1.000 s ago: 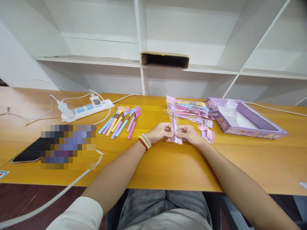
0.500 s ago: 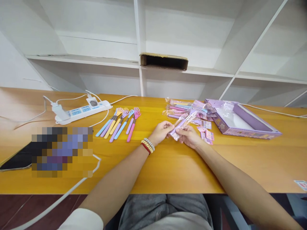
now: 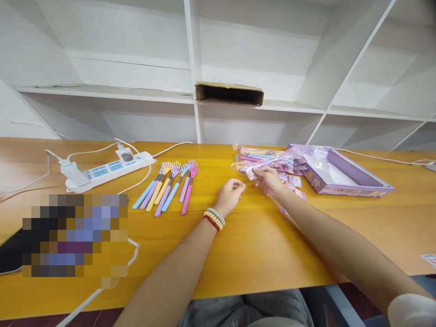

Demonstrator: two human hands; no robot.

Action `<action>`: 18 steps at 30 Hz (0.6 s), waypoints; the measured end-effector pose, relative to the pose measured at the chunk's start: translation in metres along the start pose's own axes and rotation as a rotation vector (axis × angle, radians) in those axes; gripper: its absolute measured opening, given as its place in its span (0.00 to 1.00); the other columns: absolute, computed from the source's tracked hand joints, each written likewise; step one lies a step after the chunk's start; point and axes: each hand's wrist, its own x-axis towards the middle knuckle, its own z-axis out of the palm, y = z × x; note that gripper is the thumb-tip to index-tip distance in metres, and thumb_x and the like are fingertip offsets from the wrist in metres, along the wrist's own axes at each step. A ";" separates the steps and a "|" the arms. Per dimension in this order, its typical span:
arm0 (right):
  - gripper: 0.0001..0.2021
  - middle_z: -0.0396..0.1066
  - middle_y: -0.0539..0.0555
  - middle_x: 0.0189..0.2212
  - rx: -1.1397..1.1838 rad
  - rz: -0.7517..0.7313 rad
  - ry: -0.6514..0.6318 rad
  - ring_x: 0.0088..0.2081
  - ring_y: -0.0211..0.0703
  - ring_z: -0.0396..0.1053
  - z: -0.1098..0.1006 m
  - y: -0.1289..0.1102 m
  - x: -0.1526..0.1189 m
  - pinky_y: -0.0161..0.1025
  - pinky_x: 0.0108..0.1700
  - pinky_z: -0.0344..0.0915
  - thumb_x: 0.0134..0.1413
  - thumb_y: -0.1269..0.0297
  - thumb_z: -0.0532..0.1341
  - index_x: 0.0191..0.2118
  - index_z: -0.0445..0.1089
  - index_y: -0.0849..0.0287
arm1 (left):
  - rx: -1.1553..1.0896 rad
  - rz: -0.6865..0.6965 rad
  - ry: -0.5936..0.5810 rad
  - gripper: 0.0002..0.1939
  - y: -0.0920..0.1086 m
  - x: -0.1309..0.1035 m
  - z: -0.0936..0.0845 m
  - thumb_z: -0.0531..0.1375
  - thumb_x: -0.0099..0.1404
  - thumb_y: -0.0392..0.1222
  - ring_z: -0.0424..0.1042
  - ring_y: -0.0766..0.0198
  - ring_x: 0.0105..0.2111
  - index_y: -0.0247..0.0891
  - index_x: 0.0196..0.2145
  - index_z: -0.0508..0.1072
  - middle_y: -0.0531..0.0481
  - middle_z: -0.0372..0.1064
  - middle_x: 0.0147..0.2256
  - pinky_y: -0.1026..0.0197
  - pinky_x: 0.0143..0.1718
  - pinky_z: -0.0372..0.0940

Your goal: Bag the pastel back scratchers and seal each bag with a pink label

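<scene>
My right hand [image 3: 270,180] is closed on a purple back scratcher in a clear plastic bag [image 3: 251,171], over the near edge of a heap of bagged back scratchers [image 3: 260,153]. To its left, my left hand [image 3: 230,195] hovers above the table with curled fingers; nothing shows in it. Loose back scratchers [image 3: 170,186] with claw heads and purple, yellow, blue and pink handles lie fanned out further left. Small pink printed cards [image 3: 297,192] lie beside the right hand, partly hidden by it.
A purple open box [image 3: 354,188] with clear plastic in it stands at the right. A white power strip [image 3: 112,172] with plugs and cables is at the left, behind a blurred-out patch. White shelves with a cardboard box [image 3: 230,94] rise behind the wooden table [image 3: 245,259].
My left hand has let go of the bagged back scratcher and drawn away from it. My right hand has carried it up to the heap. The view has shifted slightly.
</scene>
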 end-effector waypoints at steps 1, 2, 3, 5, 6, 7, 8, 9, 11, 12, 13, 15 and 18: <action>0.15 0.65 0.48 0.19 -0.002 0.007 0.022 0.20 0.34 0.64 0.002 -0.004 0.011 0.31 0.16 0.58 0.37 0.63 0.68 0.21 0.59 0.59 | 0.029 0.007 -0.020 0.08 -0.001 0.000 0.000 0.57 0.56 0.43 0.62 0.73 0.20 0.36 0.30 0.66 0.54 0.65 0.24 0.69 0.22 0.57; 0.13 0.65 0.48 0.19 -0.003 0.023 0.068 0.20 0.34 0.64 0.003 -0.009 0.023 0.31 0.16 0.58 0.39 0.64 0.67 0.22 0.60 0.60 | 0.058 0.013 -0.036 0.08 -0.003 -0.001 0.000 0.57 0.56 0.44 0.62 0.73 0.20 0.36 0.30 0.66 0.54 0.65 0.24 0.69 0.22 0.57; 0.12 0.66 0.48 0.19 0.001 0.036 0.139 0.19 0.33 0.64 0.005 -0.013 0.035 0.30 0.16 0.58 0.41 0.65 0.66 0.24 0.60 0.60 | 0.088 0.020 -0.049 0.08 -0.003 -0.001 0.000 0.57 0.56 0.43 0.62 0.73 0.21 0.36 0.30 0.66 0.54 0.65 0.24 0.69 0.23 0.57; 0.08 0.66 0.48 0.19 0.000 0.036 0.212 0.18 0.32 0.63 0.006 -0.020 0.058 0.29 0.15 0.56 0.46 0.67 0.62 0.26 0.60 0.60 | 0.145 0.041 -0.060 0.08 -0.004 -0.001 0.000 0.57 0.56 0.43 0.63 0.72 0.22 0.36 0.29 0.66 0.54 0.65 0.24 0.68 0.24 0.58; 0.08 0.66 0.48 0.19 -0.007 0.041 0.267 0.18 0.31 0.63 0.005 -0.022 0.069 0.28 0.14 0.54 0.47 0.68 0.62 0.26 0.60 0.60 | 0.172 0.052 -0.063 0.07 -0.004 -0.002 0.000 0.57 0.55 0.43 0.63 0.72 0.23 0.36 0.29 0.67 0.54 0.64 0.24 0.68 0.25 0.58; 0.08 0.66 0.48 0.19 -0.018 0.046 0.323 0.17 0.30 0.62 0.005 -0.024 0.079 0.27 0.13 0.52 0.47 0.69 0.61 0.27 0.59 0.60 | 0.195 0.060 -0.066 0.07 -0.003 -0.002 0.000 0.57 0.55 0.43 0.63 0.72 0.23 0.36 0.29 0.67 0.54 0.64 0.24 0.68 0.26 0.58; 0.08 0.65 0.47 0.19 -0.029 0.053 0.360 0.16 0.29 0.60 0.004 -0.025 0.088 0.27 0.13 0.50 0.47 0.70 0.61 0.27 0.59 0.60 | 0.216 0.066 -0.069 0.07 -0.002 -0.003 0.000 0.57 0.55 0.43 0.63 0.71 0.23 0.36 0.29 0.67 0.54 0.64 0.24 0.68 0.26 0.58; 0.08 0.65 0.47 0.18 -0.042 0.063 0.397 0.15 0.28 0.59 0.002 -0.025 0.097 0.27 0.12 0.49 0.47 0.71 0.60 0.27 0.58 0.60 | 0.235 0.073 -0.073 0.07 -0.002 -0.003 0.001 0.57 0.55 0.43 0.63 0.71 0.23 0.36 0.29 0.67 0.54 0.65 0.24 0.68 0.26 0.58; 0.08 0.63 0.45 0.16 -0.070 0.074 0.458 0.13 0.27 0.55 -0.001 -0.027 0.112 0.27 0.12 0.49 0.47 0.73 0.60 0.26 0.58 0.59 | 0.268 0.088 -0.081 0.07 -0.001 -0.004 0.001 0.57 0.55 0.43 0.64 0.70 0.24 0.36 0.28 0.67 0.54 0.66 0.24 0.67 0.27 0.58; 0.08 0.61 0.45 0.15 -0.087 0.074 0.487 0.13 0.27 0.54 -0.002 -0.028 0.119 0.27 0.13 0.50 0.46 0.74 0.59 0.25 0.58 0.59 | 0.283 0.096 -0.084 0.07 -0.001 -0.004 0.002 0.57 0.55 0.43 0.64 0.70 0.25 0.36 0.28 0.68 0.54 0.66 0.25 0.67 0.28 0.58; 0.08 0.60 0.44 0.14 -0.105 0.070 0.514 0.13 0.27 0.53 -0.003 -0.029 0.125 0.27 0.13 0.50 0.45 0.75 0.59 0.25 0.58 0.59 | 0.297 0.105 -0.088 0.07 -0.001 -0.005 0.002 0.57 0.55 0.43 0.64 0.69 0.26 0.37 0.28 0.68 0.54 0.66 0.25 0.67 0.28 0.59; 0.09 0.58 0.43 0.13 -0.144 0.055 0.546 0.13 0.28 0.53 -0.005 -0.033 0.136 0.27 0.13 0.50 0.45 0.76 0.59 0.24 0.58 0.59 | 0.321 0.116 -0.100 0.07 -0.001 -0.006 0.003 0.56 0.56 0.43 0.65 0.69 0.26 0.37 0.28 0.68 0.53 0.67 0.26 0.67 0.28 0.59; 0.06 0.58 0.44 0.14 -0.200 0.011 0.529 0.14 0.29 0.54 -0.004 -0.038 0.147 0.27 0.13 0.51 0.49 0.74 0.57 0.27 0.60 0.59 | 0.356 0.126 -0.114 0.06 0.000 -0.007 0.003 0.56 0.56 0.43 0.65 0.68 0.26 0.38 0.28 0.68 0.53 0.68 0.26 0.66 0.29 0.59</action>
